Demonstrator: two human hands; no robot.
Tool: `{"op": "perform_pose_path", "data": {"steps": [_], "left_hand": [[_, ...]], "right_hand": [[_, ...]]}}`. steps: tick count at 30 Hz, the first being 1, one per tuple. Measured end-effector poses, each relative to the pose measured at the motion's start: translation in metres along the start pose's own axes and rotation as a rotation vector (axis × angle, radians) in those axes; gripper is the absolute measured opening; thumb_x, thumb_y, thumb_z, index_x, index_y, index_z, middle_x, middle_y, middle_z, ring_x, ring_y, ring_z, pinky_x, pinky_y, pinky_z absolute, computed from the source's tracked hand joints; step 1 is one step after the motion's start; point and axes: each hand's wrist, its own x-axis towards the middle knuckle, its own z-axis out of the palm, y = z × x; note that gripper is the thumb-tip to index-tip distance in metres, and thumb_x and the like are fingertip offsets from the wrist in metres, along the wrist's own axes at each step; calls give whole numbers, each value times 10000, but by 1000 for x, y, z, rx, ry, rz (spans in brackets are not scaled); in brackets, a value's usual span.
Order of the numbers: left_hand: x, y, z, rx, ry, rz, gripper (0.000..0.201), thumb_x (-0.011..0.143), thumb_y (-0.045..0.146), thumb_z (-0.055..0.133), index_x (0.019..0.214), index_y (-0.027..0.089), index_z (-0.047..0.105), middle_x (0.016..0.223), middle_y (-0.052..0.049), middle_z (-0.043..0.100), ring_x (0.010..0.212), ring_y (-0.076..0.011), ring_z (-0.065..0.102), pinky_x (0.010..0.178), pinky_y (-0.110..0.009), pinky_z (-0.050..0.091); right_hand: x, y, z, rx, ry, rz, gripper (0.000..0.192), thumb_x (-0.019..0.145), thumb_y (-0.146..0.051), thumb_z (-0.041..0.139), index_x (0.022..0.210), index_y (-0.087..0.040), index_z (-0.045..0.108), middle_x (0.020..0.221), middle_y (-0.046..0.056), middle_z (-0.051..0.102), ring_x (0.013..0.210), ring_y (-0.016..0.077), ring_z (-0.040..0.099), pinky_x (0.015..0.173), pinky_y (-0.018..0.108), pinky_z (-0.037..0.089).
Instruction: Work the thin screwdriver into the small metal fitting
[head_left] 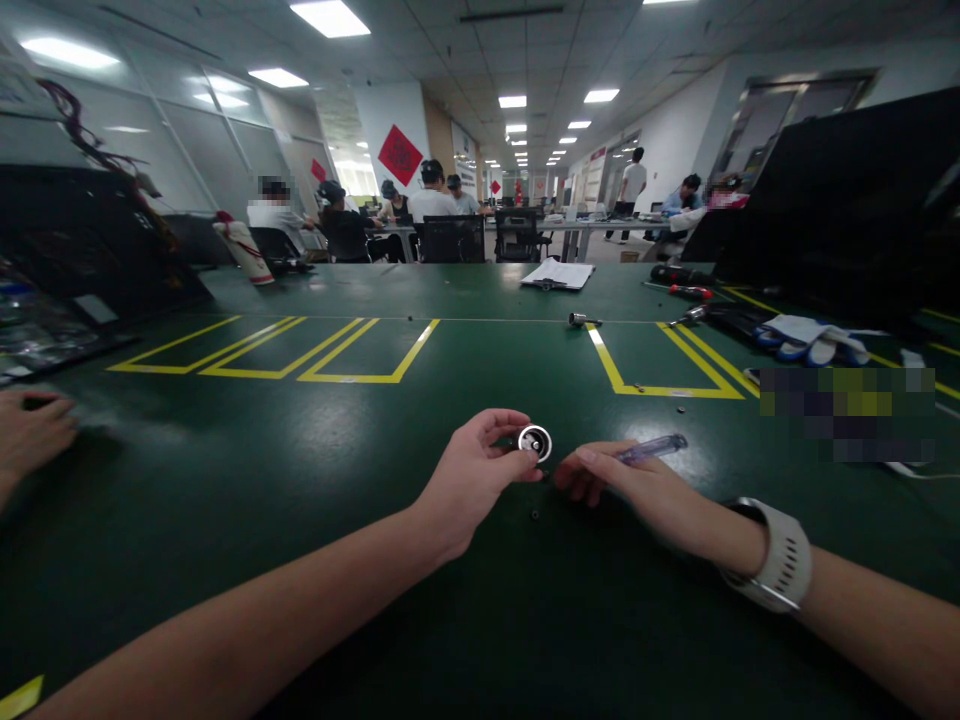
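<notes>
My left hand (pixel 484 455) grips a small round metal part (pixel 535 441) between thumb and fingers. Its bright ring-shaped rim and hollow inside face me. Just to its right, my right hand (pixel 630 480) is closed around a screwdriver with a clear purplish handle (pixel 652 448), which points up and to the right. The screwdriver's shaft and tip are hidden by the fingers. On the green table below the left fingertips lies a tiny dark nut-like piece (pixel 534 515).
Beyond the hands, yellow tape (pixel 352 379) marks boxes on the table. A metal fitting (pixel 581 320), a clipboard with papers (pixel 558 274), a red screwdriver (pixel 690 292) and gloves (pixel 814 338) lie farther off. Another person's hand (pixel 34 430) rests at the left edge.
</notes>
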Motion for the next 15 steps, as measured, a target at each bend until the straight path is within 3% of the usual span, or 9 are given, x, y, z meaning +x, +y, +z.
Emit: {"op": "perform_pose_path", "data": {"steps": [5,9,15], "left_hand": [[0,1,1,-6,11,-4,296,717,120,646,990,153,536,1030,-70,591,899,-168,600,777,-328,543],[1,2,0,-9,19,-10,306,721,119,644,1002,156,530,1065,-78,590,919,-177,601,775,-330,541],[1,5,2,-5,54,-41,264,731,90,624,977,136,543,1048,-87,613,873,-165,614,767,-317,532]], "right_hand": [[1,3,-1,23,49,51,399,878,-446,392,921,-150,656,904,81,643,794,192,591,697,345,465],[4,3,-1,-61,189,-26,407,879,-463,376,842,-171,658,702,24,557,654,155,524,607,310,430],[10,3,3,64,194,29,132,775,-304,552,760,-173,556,666,-6,569,627,136,553,591,282,443]]}}
